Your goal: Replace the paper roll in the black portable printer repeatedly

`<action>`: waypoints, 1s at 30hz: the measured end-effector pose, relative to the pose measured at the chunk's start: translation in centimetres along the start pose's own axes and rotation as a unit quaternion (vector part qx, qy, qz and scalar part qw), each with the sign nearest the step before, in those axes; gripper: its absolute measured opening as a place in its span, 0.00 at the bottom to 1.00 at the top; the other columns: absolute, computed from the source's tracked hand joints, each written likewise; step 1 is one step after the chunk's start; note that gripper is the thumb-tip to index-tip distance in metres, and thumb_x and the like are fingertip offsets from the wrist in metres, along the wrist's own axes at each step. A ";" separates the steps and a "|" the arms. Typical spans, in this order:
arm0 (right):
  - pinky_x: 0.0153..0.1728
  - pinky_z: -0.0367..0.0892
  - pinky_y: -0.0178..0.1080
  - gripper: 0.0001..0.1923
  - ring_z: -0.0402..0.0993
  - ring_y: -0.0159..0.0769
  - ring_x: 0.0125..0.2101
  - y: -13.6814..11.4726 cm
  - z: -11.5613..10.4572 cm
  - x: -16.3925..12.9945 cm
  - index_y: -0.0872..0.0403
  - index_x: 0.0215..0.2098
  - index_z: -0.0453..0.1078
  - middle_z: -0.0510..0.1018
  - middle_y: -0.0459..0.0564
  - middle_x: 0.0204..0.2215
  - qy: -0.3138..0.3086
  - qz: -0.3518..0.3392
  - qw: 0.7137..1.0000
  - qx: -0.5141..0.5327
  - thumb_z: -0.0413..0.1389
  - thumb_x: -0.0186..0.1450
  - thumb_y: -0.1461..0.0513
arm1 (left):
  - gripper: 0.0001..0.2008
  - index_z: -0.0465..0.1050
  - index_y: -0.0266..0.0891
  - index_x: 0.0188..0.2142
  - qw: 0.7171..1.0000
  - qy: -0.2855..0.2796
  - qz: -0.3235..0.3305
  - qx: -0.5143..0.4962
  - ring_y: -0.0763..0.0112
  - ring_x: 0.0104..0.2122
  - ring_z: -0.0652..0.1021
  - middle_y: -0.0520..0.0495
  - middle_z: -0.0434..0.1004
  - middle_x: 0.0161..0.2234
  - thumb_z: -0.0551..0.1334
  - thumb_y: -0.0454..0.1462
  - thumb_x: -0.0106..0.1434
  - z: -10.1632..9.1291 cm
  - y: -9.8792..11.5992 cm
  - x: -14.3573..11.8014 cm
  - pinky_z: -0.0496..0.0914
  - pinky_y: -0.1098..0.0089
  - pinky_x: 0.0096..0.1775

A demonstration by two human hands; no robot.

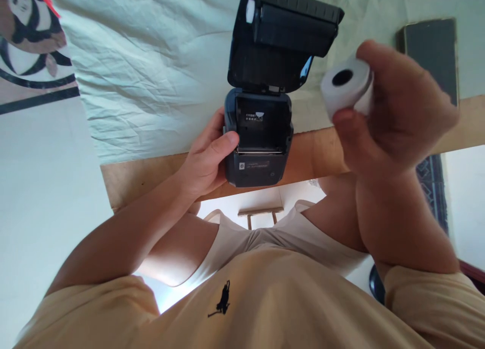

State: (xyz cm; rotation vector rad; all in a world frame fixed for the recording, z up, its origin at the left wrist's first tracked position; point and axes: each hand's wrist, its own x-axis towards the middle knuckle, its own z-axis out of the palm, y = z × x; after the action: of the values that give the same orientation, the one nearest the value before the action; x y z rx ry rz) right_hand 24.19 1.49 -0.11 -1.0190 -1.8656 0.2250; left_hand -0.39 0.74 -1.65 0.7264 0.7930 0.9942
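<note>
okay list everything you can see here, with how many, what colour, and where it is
printer: one, dark grey, lid open, at the table's near edge, centre
paper roll: one, white, held up right of the printer
phone: one, dark, lying on the cloth, far right
cloth: one, pale green, creased, covering the table
table: one, light wood, bare strip along the near edge
left hand: grips the printer's left side
right hand: holds the paper roll
</note>
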 end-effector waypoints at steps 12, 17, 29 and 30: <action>0.42 0.77 0.42 0.11 0.83 0.38 0.44 -3.8 4.4 1.7 0.47 0.41 0.68 0.85 0.41 0.41 -0.061 0.001 0.994 -0.086 0.62 0.65 0.68 | 0.21 0.72 0.40 0.53 1.000 0.018 -0.007 0.015 0.53 0.60 0.78 0.44 0.81 0.51 0.69 0.46 0.65 0.5 0.4 -0.2 0.79 0.60 0.55; 0.47 0.76 0.47 0.06 0.82 0.40 0.46 -3.5 4.9 1.5 0.47 0.36 0.71 0.85 0.41 0.45 -0.031 -0.009 0.997 -0.066 0.61 0.67 0.66 | 0.20 0.73 0.41 0.53 1.000 -0.002 -0.017 0.011 0.54 0.60 0.78 0.45 0.82 0.49 0.69 0.45 0.65 0.3 0.6 -0.2 0.79 0.60 0.55; 0.39 0.73 0.46 0.03 0.78 0.37 0.39 -3.8 5.1 -0.3 0.46 0.36 0.71 0.84 0.37 0.37 -0.033 -0.061 0.997 -0.035 0.61 0.67 0.61 | 0.28 0.63 0.55 0.60 0.996 -0.038 0.070 -0.030 0.68 0.42 0.82 0.54 0.79 0.49 0.70 0.42 0.63 0.4 -0.5 0.0 0.78 0.69 0.40; 0.40 0.72 0.46 0.03 0.78 0.38 0.39 -3.7 5.2 -0.5 0.46 0.37 0.72 0.84 0.37 0.37 -0.033 -0.062 0.997 -0.034 0.61 0.67 0.59 | 0.30 0.62 0.55 0.60 0.997 -0.026 0.073 -0.017 0.71 0.40 0.81 0.55 0.78 0.46 0.70 0.39 0.62 0.5 -0.5 0.0 0.77 0.71 0.39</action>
State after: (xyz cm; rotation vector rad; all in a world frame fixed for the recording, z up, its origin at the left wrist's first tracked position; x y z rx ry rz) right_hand 18.03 0.11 -1.09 -0.9468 -2.0003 0.1229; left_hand 0.26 0.43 -1.78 0.7859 0.6841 1.1129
